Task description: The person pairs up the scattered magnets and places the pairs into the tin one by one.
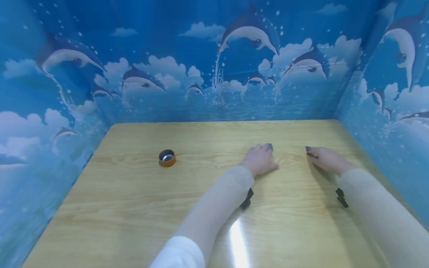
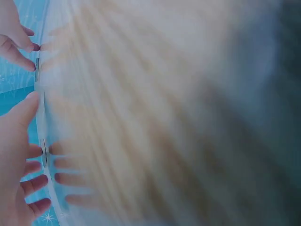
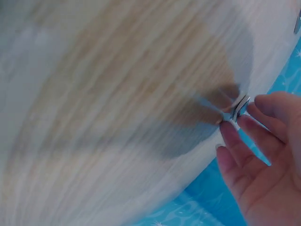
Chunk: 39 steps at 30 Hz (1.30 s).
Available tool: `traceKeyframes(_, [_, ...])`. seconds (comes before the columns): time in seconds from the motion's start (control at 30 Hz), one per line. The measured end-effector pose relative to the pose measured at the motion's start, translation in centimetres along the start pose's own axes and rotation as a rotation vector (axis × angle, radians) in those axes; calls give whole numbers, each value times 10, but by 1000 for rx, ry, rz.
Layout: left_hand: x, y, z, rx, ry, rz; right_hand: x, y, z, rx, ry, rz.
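My right hand (image 1: 326,160) has a narrow pinch, thumb and fingertips drawn together on a small silver-edged piece (image 3: 241,107). This piece lies in the far right part of the table, in from its right edge. My left hand (image 1: 258,159) is spread wide, thumb well out to the side. The tip of its index finger is at a second flat piece (image 1: 270,147), greyish, right of the table's middle and toward the far edge; whether the finger presses on it I cannot tell.

Pale sleeves (image 1: 214,208) cover both my forearms, with a black fitting (image 1: 248,199) showing beneath my left wrist and another beneath my right. In the far left part of the table, well apart from my hands, stands a small round orange container (image 1: 167,163), its inside dark and shiny.

The table (image 1: 134,204) has a light, yellowish wood grain and rounded far corners. A bright strip of reflected light (image 1: 238,242) runs toward its near side, and soft shadows fall beside my arms. Blue hangings (image 1: 187,100), printed with leaping dolphins, white clouds and water, rise behind the far edge and along the left and right edges.
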<state>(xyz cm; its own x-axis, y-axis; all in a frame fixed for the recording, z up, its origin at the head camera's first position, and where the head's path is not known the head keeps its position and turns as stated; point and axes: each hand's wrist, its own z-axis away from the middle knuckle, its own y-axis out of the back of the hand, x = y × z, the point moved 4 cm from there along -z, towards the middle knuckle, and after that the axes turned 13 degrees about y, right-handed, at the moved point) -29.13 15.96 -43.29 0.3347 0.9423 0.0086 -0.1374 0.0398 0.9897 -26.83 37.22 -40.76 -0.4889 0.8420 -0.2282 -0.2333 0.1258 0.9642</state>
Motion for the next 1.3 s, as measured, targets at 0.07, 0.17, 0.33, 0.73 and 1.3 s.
traceKeyframes(0.07, [1, 0, -1, 11, -8, -8, 1, 2, -2, 27, -10, -24])
traceKeyframes(0.17, [4, -2, -3, 4, -28, -54, 2, 2, -3, 10, -7, -17])
traceKeyframes(0.33, [5, 1, -4, 45, -47, -65, 5, 1, -4, -14, 16, -4])
traceKeyframes(0.73, [0, 9, -11, 140, 83, 8, 8, 1, -9, 123, 16, 0])
traceKeyframes(1.3, [-7, 7, -10, 50, 62, 322, 15, 1, -11, 71, -37, -282])
